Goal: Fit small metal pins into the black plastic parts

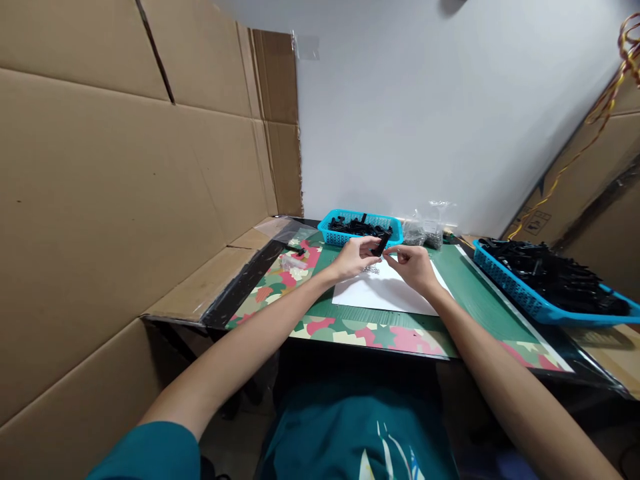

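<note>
My left hand [356, 258] is closed around a small black plastic part [383, 244], held tilted above a white sheet of paper [385, 293]. Close by on the right, my right hand [411, 265] pinches with thumb and forefinger at the lower edge of that part. Whatever sits between those fingertips is too small to make out. Beneath the hands, a little pile of tiny shiny metal pieces [371, 269] lies on the paper.
Behind the hands stands a blue basket [327, 235] of black parts, beside clear bags [423, 233] of small pieces. Another blue basket [530, 303], heaped with black parts, is at the right. Cardboard [125, 167] walls the left side. A black piece [295, 250] lies on the patterned mat [360, 333].
</note>
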A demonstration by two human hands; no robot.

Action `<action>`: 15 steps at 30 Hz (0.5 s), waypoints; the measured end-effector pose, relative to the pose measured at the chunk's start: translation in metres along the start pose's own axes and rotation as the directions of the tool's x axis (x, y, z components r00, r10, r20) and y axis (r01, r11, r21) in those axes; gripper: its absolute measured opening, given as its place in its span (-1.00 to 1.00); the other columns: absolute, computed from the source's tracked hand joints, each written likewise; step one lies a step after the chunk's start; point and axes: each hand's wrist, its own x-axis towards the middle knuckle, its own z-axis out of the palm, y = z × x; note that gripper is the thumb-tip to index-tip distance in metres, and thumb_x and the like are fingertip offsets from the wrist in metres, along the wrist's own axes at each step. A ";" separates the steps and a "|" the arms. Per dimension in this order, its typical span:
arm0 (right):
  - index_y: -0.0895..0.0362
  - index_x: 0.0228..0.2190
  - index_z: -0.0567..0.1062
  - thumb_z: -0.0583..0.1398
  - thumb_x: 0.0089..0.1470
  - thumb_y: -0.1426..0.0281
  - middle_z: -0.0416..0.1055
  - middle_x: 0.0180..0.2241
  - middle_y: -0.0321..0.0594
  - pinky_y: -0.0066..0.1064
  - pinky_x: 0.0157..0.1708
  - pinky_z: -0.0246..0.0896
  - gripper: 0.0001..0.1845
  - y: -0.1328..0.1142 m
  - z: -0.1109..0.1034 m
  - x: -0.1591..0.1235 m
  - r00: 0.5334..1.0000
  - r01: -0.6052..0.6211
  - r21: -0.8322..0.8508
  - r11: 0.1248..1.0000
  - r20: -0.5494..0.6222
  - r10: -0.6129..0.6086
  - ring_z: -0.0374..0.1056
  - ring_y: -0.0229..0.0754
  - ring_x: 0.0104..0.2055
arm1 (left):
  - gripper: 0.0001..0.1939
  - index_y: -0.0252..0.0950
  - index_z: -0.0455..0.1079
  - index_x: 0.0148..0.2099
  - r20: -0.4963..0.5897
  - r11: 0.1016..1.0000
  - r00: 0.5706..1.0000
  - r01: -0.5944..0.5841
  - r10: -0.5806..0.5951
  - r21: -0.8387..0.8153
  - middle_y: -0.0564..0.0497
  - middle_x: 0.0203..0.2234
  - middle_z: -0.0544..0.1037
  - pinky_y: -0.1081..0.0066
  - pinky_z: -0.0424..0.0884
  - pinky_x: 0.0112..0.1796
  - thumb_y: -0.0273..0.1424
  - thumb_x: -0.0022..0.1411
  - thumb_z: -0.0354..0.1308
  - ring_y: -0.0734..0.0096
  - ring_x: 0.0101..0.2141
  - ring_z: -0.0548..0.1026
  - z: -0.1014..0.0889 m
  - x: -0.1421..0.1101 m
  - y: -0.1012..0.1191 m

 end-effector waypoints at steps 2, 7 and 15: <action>0.20 -0.38 0.73 0.27 0.12 0.22 -0.01 -0.65 -0.43 -0.39 -0.47 -0.12 -0.68 0.000 0.000 0.000 1.000 0.005 -0.004 1.000 0.006 -0.005 -0.12 -0.31 -0.55 | -0.45 -0.40 0.51 0.15 -0.023 0.999 1.000 -0.004 0.005 0.034 -0.25 -0.02 0.65 0.10 0.59 0.01 -0.50 0.10 0.49 0.13 -0.06 0.66 0.001 0.000 0.001; 0.21 -0.34 0.76 0.27 0.13 0.21 0.00 -0.65 -0.41 -0.39 -0.47 -0.09 -0.65 0.002 0.000 -0.001 1.000 0.007 -0.005 1.000 0.021 -0.007 -0.11 -0.31 -0.54 | -0.50 -0.42 0.51 0.13 -0.019 0.998 1.000 -0.015 0.017 0.059 -0.25 -0.03 0.66 0.13 0.60 -0.01 -0.55 0.12 0.45 0.15 -0.09 0.67 0.004 -0.001 0.003; 0.21 -0.26 0.79 0.25 0.19 0.17 0.10 -0.66 -0.36 -0.39 -0.47 -0.07 -0.59 0.008 0.002 -0.004 0.998 0.028 -0.076 0.997 0.059 -0.024 -0.07 -0.29 -0.54 | -0.55 -0.43 0.55 0.10 0.019 0.997 0.999 -0.052 0.051 0.062 -0.27 -0.07 0.68 0.13 0.59 0.01 -0.51 0.15 0.43 0.11 -0.07 0.67 0.003 -0.003 0.005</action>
